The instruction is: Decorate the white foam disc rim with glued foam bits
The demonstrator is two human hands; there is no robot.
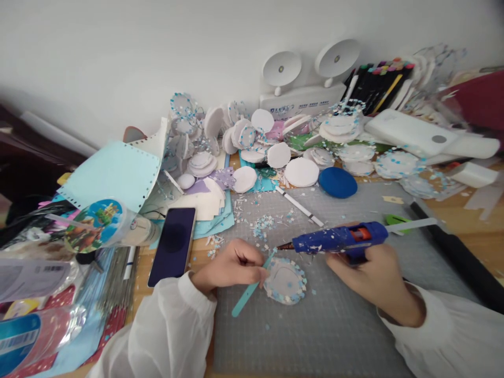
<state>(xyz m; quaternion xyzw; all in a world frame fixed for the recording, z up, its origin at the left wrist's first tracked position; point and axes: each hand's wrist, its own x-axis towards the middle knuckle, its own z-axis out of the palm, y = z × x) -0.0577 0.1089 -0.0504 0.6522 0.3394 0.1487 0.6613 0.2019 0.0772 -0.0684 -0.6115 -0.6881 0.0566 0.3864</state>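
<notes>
My right hand [376, 275] grips a blue hot glue gun [338, 240] laid sideways, its nozzle pointing left over a round white disc [286, 281] edged with blue and white flecks. The disc lies on the grey cutting mat [334, 315]. My left hand [230, 265] pinches a thin teal tool [252, 286], whose tip meets the disc's upper left edge close to the nozzle. Both sleeves are white.
A dark phone [173, 244] lies left of the mat. Piles of white discs [301, 171], a blue oval [337, 182], a white pen [301, 206], markers [380, 84] and a twin-head lamp [303, 94] crowd the back. Packaging clutters the left [51, 247]; a black bar [457, 252] lies right.
</notes>
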